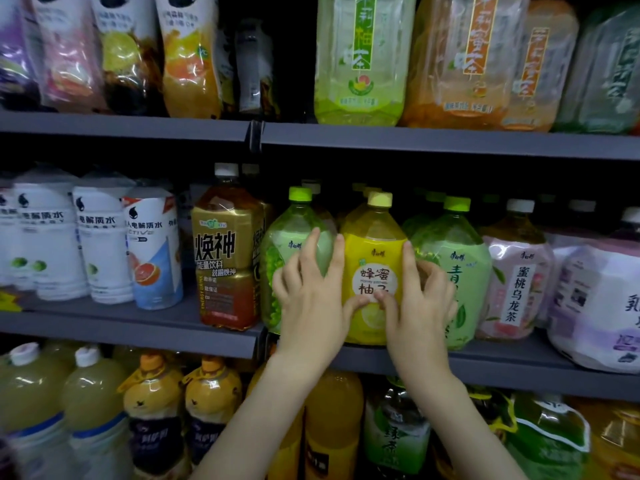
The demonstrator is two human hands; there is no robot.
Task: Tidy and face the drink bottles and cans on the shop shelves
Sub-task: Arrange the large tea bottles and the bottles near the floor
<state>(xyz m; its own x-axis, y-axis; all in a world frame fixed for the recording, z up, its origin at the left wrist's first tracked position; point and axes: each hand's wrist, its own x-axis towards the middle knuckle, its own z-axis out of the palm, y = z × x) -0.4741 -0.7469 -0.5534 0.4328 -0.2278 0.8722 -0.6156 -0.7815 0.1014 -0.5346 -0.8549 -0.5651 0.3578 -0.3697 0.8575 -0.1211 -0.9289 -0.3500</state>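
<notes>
A large yellow honey-pomelo drink bottle [374, 258] with a pale yellow cap stands upright at the front of the middle shelf [485, 365], its label facing me. My left hand [311, 299] grips its left side and my right hand [419, 299] its right side, with both thumbs pressed on the front label. A green bottle [287, 251] stands just to its left, partly behind my left hand. Another green tea bottle [457, 258] stands to its right, touching my right hand's fingers.
On the same shelf stand a gold energy drink bottle [225, 258], white electrolyte water bottles [100, 251], a pink peach oolong bottle [516, 282] and a lilac-white bottle [595, 306]. Big tea bottles [360, 60] fill the upper shelf. Juice bottles [152, 410] line the lower shelf.
</notes>
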